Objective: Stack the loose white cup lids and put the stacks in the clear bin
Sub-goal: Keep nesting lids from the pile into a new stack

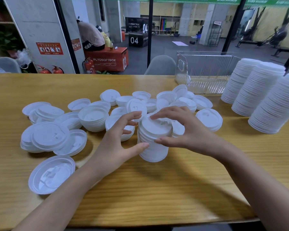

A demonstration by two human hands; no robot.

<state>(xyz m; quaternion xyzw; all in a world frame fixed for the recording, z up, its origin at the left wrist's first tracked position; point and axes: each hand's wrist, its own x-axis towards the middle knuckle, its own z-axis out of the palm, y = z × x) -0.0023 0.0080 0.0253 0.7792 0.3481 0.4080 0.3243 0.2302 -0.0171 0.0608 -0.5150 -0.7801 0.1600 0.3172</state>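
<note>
Short stack of lids [154, 139] stands mid-table [157, 189], left hand [117, 144] and right hand [187, 130] both clasped round it, thumbs on its side. Loose lids [93, 117] lie scattered behind. Clear bin [207, 77] sits back right, its far end hidden by 3 tall stacks [257, 94]. Red box [107, 60] reads PLYOSOFTBOX 03.

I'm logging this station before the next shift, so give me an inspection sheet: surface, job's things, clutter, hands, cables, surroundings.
Surface: yellow wooden table.
Job's things: short stack of white plastic cup lids upright between the hands; loose white plastic lids scattered behind and left of it; clear ribbed plastic bin at the far right; three tall white lid stacks on the table right of the bin.
Clutter: nothing seen.
Hands: left hand and right hand both hold the short stack.
Cables: nothing seen.
Surroundings: grey chair, red fire extinguishers, gym beyond glass.
</note>
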